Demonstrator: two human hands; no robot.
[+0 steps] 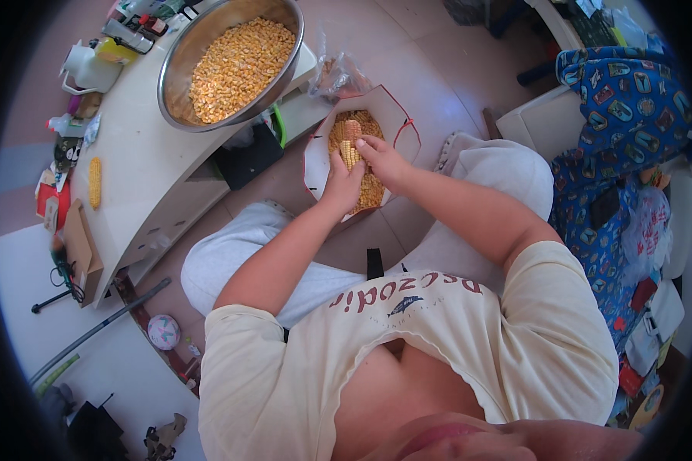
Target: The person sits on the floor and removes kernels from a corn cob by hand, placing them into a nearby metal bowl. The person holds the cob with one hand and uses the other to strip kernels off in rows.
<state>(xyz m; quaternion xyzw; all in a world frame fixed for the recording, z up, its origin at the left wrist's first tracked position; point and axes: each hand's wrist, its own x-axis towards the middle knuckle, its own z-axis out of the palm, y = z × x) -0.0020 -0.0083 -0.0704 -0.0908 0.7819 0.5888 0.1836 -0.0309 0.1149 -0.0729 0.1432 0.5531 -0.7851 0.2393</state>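
Between my hands is a partly shelled corn cob [350, 151], its far end stripped to the pinkish core and its near end still bearing yellow kernels. My left hand [346, 180] grips the near end. Thumb and fingers of my right hand [379, 157] press on the cob's right side. Both hands are over an open white paper bag [402, 104] with a red edge, which holds loose corn kernels and what look like cobs [371, 193]. A large metal bowl [170, 104] of loose kernels [242, 66] stands on the counter at the upper left.
A whole corn cob [95, 183] lies on the pale curved counter [144, 138], near bottles and a white jug [86, 66]. A clear plastic bag [337, 72] is behind the paper bag. At the right stands a seat draped with blue patterned cloth [623, 98]. A ball [164, 332] rests at lower left.
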